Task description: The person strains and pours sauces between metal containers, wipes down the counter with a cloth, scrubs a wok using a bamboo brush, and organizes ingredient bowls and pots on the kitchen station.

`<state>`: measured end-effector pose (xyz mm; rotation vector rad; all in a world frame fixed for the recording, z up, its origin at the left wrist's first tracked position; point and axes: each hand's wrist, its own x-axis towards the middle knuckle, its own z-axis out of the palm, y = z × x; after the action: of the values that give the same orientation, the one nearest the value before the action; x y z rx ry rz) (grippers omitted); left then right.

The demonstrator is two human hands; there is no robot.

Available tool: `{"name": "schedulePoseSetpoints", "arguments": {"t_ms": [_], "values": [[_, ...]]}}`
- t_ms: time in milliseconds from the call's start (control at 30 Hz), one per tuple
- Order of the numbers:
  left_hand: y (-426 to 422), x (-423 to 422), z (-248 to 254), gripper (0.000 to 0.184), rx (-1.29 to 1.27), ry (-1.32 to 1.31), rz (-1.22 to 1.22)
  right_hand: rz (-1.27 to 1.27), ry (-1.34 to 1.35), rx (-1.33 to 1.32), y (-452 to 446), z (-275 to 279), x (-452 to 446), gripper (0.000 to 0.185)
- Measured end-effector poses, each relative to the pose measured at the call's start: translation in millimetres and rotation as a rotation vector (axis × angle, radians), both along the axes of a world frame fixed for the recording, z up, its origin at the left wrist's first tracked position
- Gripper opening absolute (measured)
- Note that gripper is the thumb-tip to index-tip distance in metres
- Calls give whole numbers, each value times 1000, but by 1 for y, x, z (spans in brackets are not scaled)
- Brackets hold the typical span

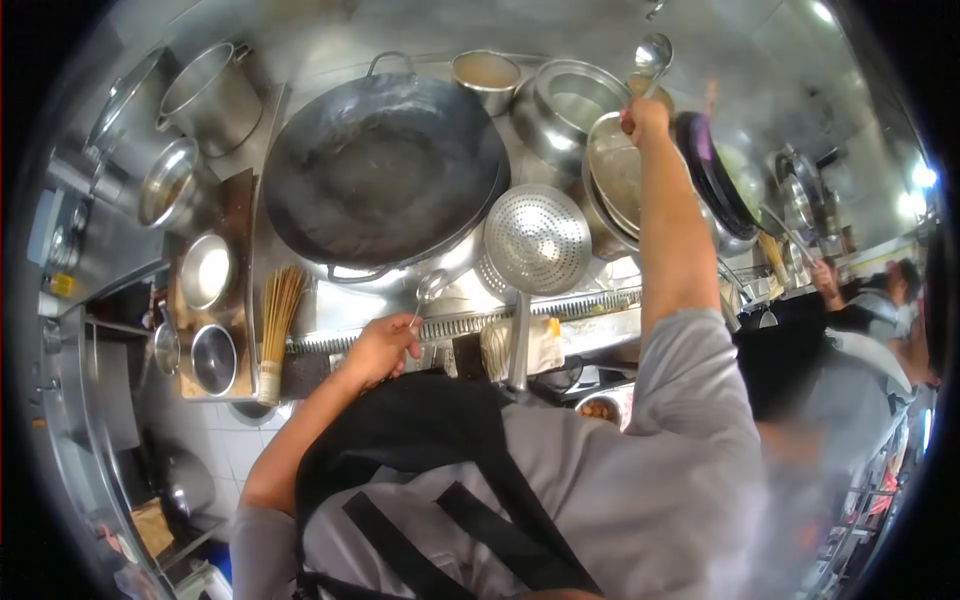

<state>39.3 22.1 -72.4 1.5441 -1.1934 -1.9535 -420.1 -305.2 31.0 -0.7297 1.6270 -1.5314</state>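
My left hand (382,350) is closed around the thin handle of a small metal spoon (432,286), held near the front edge of the stove. Just beyond it sits a large dark wok (385,170) with a loop handle at front and back. My right arm reaches far forward, and my right hand (645,117) grips the handle of a metal ladle (653,54). That ladle's bowl is above a small container at the back. Below this hand stands a pot of pale liquid (618,175). A perforated strainer (538,240) lies between my two hands, its handle toward me.
A bamboo brush (280,325) stands at the left front, beside metal bowls (207,272) on a wooden board. Tall pots (212,98) are at back left. A lidded-looking round pot (580,98) stands behind. At right, another person's hand (825,280) holds a utensil over a second wok (735,180).
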Motion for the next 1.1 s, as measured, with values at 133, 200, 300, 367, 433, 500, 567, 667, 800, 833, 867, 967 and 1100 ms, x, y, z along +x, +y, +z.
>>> {"name": "schedulePoseSetpoints", "arguments": {"t_ms": [133,200,300,367,433,500,567,667,800,833,867,967,1100], "values": [[-4,-8,-3,37,-19,21,-8,28,4,122,11,0,17,11],[-7,-14,5,38,4,32,5,26,-54,140,16,-2,22,13],[-11,-21,-10,40,-23,57,10,172,-762,24,15,-12,12,9],[-12,-26,-10,41,-5,73,20,158,-941,-44,26,-10,17,10],[-15,-31,-10,41,12,84,27,139,-1122,-122,40,-9,23,11],[-20,-37,-12,40,36,86,28,286,-1276,-264,59,-8,28,13],[-26,-45,-12,40,31,95,24,232,-1434,-147,80,3,35,15],[-37,-52,-25,38,7,137,20,408,-1472,-163,143,16,71,18],[-57,-72,-31,37,46,175,14,362,-1528,-137,230,28,110,10],[-63,-78,-34,33,89,235,37,321,-1511,-108,255,34,121,22],[-67,-86,-36,29,135,296,58,319,-1475,-112,279,36,132,38],[-82,-105,-38,21,330,354,161,301,-1495,-16,337,25,146,24],[-107,-123,-62,10,411,412,227,302,-1310,83,408,18,157,15]]}}
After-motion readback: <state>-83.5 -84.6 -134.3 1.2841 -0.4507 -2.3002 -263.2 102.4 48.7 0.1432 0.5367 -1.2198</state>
